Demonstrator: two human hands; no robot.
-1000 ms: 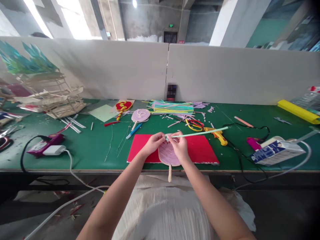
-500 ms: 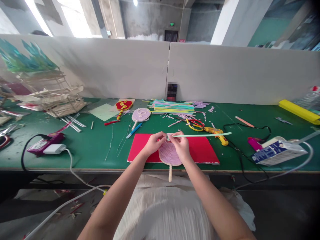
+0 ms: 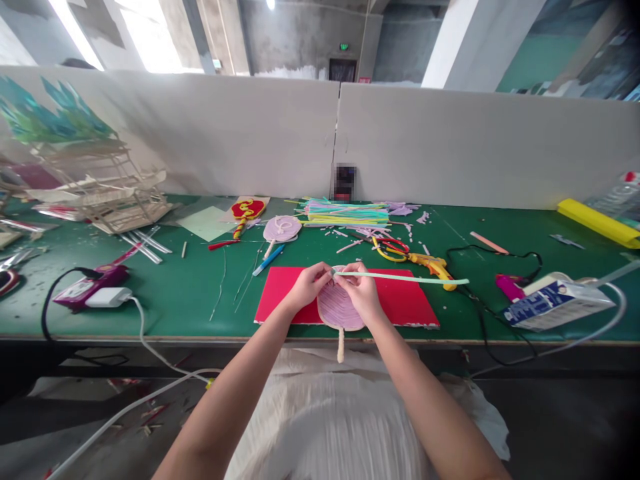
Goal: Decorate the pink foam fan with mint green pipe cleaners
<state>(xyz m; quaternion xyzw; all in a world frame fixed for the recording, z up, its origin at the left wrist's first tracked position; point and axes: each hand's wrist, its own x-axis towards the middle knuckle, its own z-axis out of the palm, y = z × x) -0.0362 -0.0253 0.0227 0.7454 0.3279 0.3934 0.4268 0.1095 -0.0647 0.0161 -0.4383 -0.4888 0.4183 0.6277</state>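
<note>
A light purple round fan (image 3: 341,308) with a cream rim and short handle lies on a red board (image 3: 407,303), its handle hanging past the table's front edge. At the fan's top edge, my left hand (image 3: 310,287) is closed in a pinch at the end of a pale green pipe cleaner (image 3: 415,277). Close beside it, my right hand (image 3: 361,290) pinches the same pipe cleaner, whose long free part sticks out to the right. The fingers cover the exact spot where it meets the fan.
Behind lie a pile of coloured pipe cleaners (image 3: 347,213), a second purple fan (image 3: 283,229) and a blue pen (image 3: 269,261). Red-and-yellow scissors (image 3: 389,249) and a yellow glue gun (image 3: 437,269) are to the right, near a carton (image 3: 557,303). A purple power strip (image 3: 95,288) sits left.
The pipe cleaner's free end has dipped slightly and shifted a little to the right. My right fingers have changed their hold a little; my left hand is nearly still.
</note>
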